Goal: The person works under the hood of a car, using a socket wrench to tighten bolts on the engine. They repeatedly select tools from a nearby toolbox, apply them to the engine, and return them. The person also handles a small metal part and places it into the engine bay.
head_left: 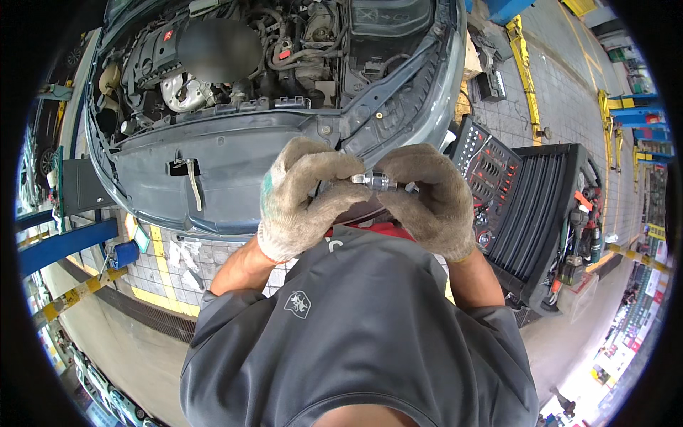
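My left hand [299, 199], in a soiled knitted glove with a green mark, pinches the left end of a small chrome socket-like fitting [377, 181]. My right hand [427, 199], gloved the same way, grips its right end, and its fingertips cover part of it. Both hands are held in front of my chest, just over the front edge of a dark car body [142, 185]. Beyond them the hood is up over the engine bay [153, 60], with hoses, a plastic cover and metal parts.
A black tool cart [533, 220] with a socket tray [487, 171] stands at my right, power tools along its side. Behind it sit a black box [491, 85] and a yellow lift arm [526, 71]. At the left are a blue lift arm [64, 242] and a blue container [124, 254].
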Action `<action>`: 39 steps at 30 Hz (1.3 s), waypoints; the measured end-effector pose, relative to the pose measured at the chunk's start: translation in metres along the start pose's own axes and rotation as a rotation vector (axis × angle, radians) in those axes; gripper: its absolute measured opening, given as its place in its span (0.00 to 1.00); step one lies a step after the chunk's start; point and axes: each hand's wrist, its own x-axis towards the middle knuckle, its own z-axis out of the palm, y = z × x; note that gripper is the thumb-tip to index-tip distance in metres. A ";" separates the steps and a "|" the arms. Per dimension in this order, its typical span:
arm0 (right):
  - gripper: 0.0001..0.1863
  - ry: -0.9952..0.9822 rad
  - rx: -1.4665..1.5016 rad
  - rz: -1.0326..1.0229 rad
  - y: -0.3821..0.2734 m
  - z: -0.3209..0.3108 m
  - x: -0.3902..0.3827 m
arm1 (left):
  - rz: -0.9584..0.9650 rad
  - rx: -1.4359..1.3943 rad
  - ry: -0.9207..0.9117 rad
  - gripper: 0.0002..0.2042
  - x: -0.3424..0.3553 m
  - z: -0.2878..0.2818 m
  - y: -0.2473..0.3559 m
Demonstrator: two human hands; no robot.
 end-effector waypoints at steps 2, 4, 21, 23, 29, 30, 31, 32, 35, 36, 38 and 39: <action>0.23 0.021 0.125 0.236 -0.013 0.016 0.005 | 0.044 0.033 -0.002 0.20 0.002 -0.015 -0.005; 0.24 0.016 0.172 0.318 -0.012 0.027 0.012 | 0.058 0.045 0.022 0.20 0.001 -0.024 -0.013; 0.22 -0.266 0.247 0.145 0.045 0.058 0.073 | -0.083 0.141 0.198 0.19 -0.011 -0.058 -0.034; 0.22 -0.257 0.329 0.250 0.048 0.053 0.073 | -0.091 0.177 0.203 0.19 -0.007 -0.053 -0.034; 0.22 -0.292 0.372 0.242 0.071 0.034 0.092 | -0.171 0.208 0.208 0.19 0.008 -0.030 -0.041; 0.22 -0.298 0.390 0.246 0.076 0.030 0.096 | -0.205 0.208 0.209 0.21 0.010 -0.026 -0.044; 0.22 -0.325 0.363 0.247 0.079 0.025 0.101 | -0.234 0.209 0.228 0.23 0.014 -0.023 -0.047; 0.22 -0.353 0.339 0.247 0.081 0.020 0.108 | -0.265 0.213 0.248 0.26 0.017 -0.021 -0.049; 0.20 -0.348 0.317 0.415 0.093 0.013 0.124 | -0.372 0.259 0.373 0.27 0.019 -0.023 -0.084; 0.19 -0.347 0.327 0.459 0.101 0.012 0.131 | -0.407 0.354 0.408 0.25 0.017 -0.031 -0.109; 0.18 -0.321 0.305 0.501 0.123 0.015 0.148 | -0.532 0.357 0.586 0.23 0.011 -0.046 -0.159; 0.18 -0.292 0.271 0.494 0.134 0.018 0.161 | -0.466 0.575 0.566 0.23 0.005 -0.062 -0.189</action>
